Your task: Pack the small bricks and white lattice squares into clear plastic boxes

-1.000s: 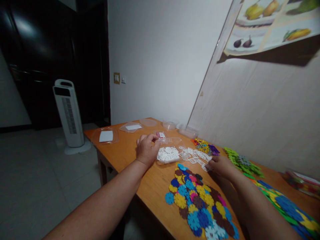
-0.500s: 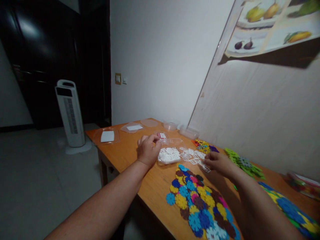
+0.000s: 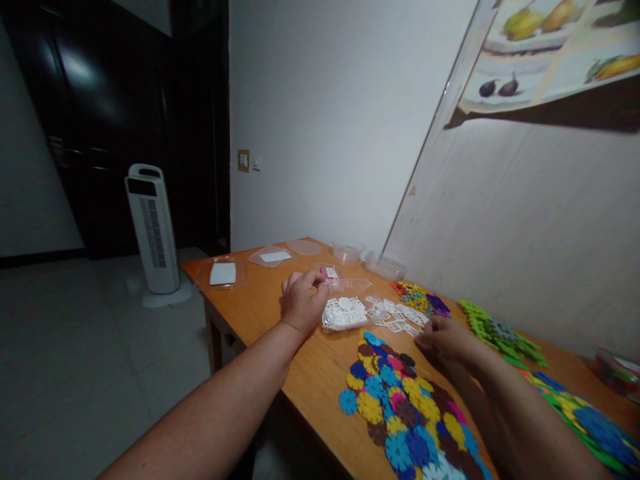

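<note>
My left hand (image 3: 303, 303) grips the left rim of a clear plastic container (image 3: 357, 287), thumb and fingers closed on it. Inside lies a heap of white openwork plastic pieces (image 3: 345, 312). More loose white pieces (image 3: 397, 316) are spread on the table just right of the container. At their right end is my right hand (image 3: 445, 339), fingers bent down and drawn together; whatever is between the fingertips is hidden. A broad pile of notched plastic discs (image 3: 400, 400) in blue, yellow, brown and pink lies in front of both hands.
Clear lids (image 3: 223, 273) and shallow containers (image 3: 384, 267) stand along the wooden table's far side. By the wall are a small multicoloured pile (image 3: 413, 295) and green pieces (image 3: 495, 328). Blue and yellow pieces (image 3: 600, 420) lie beyond my right forearm. A white tower fan (image 3: 155, 233) stands on the floor.
My right hand has moved slightly right and down to the near end of the loose white pieces. My left hand keeps its hold on the container. The view has shifted a little left.
</note>
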Motion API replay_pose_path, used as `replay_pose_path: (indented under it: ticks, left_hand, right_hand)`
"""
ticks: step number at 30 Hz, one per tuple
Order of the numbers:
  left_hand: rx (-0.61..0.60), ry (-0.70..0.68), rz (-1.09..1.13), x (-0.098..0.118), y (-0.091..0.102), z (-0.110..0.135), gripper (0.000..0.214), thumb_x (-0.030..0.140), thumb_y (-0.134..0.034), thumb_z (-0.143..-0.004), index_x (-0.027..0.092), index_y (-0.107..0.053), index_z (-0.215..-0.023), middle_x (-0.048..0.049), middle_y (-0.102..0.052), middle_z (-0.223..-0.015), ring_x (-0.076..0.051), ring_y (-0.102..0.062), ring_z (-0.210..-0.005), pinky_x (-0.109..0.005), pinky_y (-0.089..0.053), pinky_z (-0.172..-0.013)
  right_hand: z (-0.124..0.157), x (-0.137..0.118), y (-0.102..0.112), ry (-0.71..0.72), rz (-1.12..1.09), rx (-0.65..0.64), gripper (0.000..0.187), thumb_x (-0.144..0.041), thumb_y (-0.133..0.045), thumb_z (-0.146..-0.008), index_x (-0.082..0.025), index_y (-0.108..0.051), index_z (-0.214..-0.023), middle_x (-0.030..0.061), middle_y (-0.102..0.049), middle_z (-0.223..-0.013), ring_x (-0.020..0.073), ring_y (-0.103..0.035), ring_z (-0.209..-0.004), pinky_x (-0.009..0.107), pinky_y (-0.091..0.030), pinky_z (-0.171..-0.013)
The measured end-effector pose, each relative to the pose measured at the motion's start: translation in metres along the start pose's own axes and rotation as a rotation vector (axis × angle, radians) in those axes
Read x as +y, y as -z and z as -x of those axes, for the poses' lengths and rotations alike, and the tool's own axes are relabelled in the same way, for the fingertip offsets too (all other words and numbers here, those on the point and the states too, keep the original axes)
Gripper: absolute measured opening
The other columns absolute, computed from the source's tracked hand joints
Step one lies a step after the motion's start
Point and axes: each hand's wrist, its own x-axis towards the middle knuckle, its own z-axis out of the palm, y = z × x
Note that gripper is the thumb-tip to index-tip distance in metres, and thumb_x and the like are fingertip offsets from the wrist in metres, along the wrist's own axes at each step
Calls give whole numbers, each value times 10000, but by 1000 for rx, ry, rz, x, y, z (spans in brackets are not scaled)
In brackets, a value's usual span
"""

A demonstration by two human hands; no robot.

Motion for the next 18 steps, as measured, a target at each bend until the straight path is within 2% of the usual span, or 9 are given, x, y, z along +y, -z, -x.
replay_pose_path:
  ticks: [2,5,7,10,13,15,18]
  left_hand:
    - [1,1,-3,0,0,0,83,291,-581,-850,269,-660,-841,6,-710,-895,-214,-592,-944,-358,-376,-844]
    - [5,3,-2,1,0,0,85,296,-581,-854,271,-661,-839,7,-710,-896,-213,-592,-945,-357,-375,-840]
    - [4,4,2,2,0,0,87,306,-585,-855,269,-662,-837,4,-710,-890,-214,-593,-946,-357,-375,-839]
    - [0,15,2,2,1,0,84,304,-590,-850,266,-663,-836,2,-708,-884,-215,-592,-952,-353,-374,-845]
    - [-3,40,-10,2,1,0,87,286,-581,-849,270,-667,-845,5,-706,-896,-209,-589,-963,-345,-372,-861]
    - [-10,68,-25,2,1,0,96,285,-575,-852,272,-670,-848,4,-704,-910,-207,-586,-968,-344,-369,-877]
    - [-22,93,-42,2,0,-1,103,293,-574,-856,274,-675,-851,0,-704,-921,-211,-581,-980,-343,-368,-890]
  right_hand:
    - [7,-20,3,-3,-242,-37,272,-350,-707,-665,-216,-473,-625,-21,-532,-498,102,-446,-445,230,-340,-423]
    - [19,-53,9,106,-659,-5,260,-351,-725,-688,-203,-562,-826,30,-654,-730,136,-609,-629,250,-498,-591]
    - [21,-61,10,115,-732,51,319,-346,-732,-682,-196,-585,-922,55,-678,-822,155,-641,-704,262,-518,-635]
    - [11,-42,3,71,-490,143,265,-385,-680,-706,-184,-601,-861,28,-634,-709,149,-590,-620,243,-444,-528]
    - [-4,-6,-10,54,-144,218,226,-395,-648,-703,-188,-566,-659,-1,-558,-571,129,-499,-547,240,-370,-497]
    - [-10,10,-17,62,-5,171,254,-414,-651,-708,-191,-567,-621,-4,-552,-550,126,-482,-533,242,-335,-488]
    - [-11,15,-23,48,122,117,250,-399,-670,-703,-188,-578,-606,-5,-556,-534,121,-467,-505,246,-290,-473]
